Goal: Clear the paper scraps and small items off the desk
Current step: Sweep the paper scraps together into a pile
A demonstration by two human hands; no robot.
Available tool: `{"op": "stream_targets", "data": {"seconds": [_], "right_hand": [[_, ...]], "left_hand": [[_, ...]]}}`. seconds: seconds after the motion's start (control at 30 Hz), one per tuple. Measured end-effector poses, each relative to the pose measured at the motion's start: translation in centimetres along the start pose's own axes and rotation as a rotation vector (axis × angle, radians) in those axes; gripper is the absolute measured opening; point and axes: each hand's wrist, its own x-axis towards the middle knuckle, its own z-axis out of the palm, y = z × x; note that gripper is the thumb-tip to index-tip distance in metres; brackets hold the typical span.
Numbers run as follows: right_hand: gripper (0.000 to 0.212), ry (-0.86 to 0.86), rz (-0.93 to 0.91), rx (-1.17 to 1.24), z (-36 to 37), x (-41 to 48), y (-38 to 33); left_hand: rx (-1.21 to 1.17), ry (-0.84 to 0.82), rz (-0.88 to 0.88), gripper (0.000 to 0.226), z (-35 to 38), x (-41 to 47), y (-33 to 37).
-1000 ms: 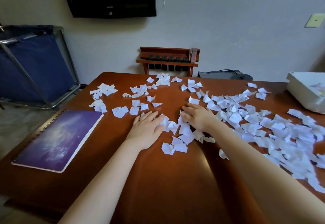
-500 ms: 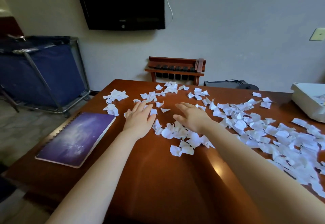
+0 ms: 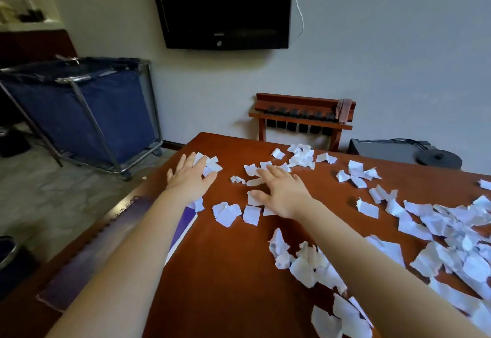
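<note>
Torn white paper scraps (image 3: 430, 234) litter the desk (image 3: 225, 271) under flat, spread hands (image 3: 285, 195).

White paper scraps (image 3: 228, 214) on reddish-brown desk (image 3: 225, 271), purple notebook (image 3: 183, 227), navy cart (image 3: 87, 112)

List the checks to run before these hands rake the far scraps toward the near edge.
1. Left hand flat, fingers straight, over the corner scraps: ok.
2. Right hand flat, fingers spread, over the middle scraps: ok.
3. Bare desk in front of both hands for the pull: ok.
4. Notebook out of the left hand's path: not ok, it lies under that forearm.
5. Bin within reach: cannot tell; only a blue cart on the floor shows.
</note>
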Motion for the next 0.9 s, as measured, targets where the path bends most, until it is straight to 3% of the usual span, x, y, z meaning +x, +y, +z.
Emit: {"op": "stream_targets", "data": {"seconds": [0.37, 0.67, 0.9], "right_hand": [[0.062, -0.165, -0.075, -0.015, 2.8, 6.8, -0.3], [0.055, -0.158, -0.064, 0.032, 1.6, 0.3, 3.6], [0.049, -0.123, 0.046, 0.177, -0.6, -5.6, 5.5]], "left_hand": [[0.012, -0.134, 0.027, 0.049, 3.2, 5.4, 0.4], [-0.075, -0.091, 0.195, 0.046, 4.2, 1.3, 5.9], [-0.170, -0.116, 0.344, 0.044, 4.4, -4.4, 9.8]]}}
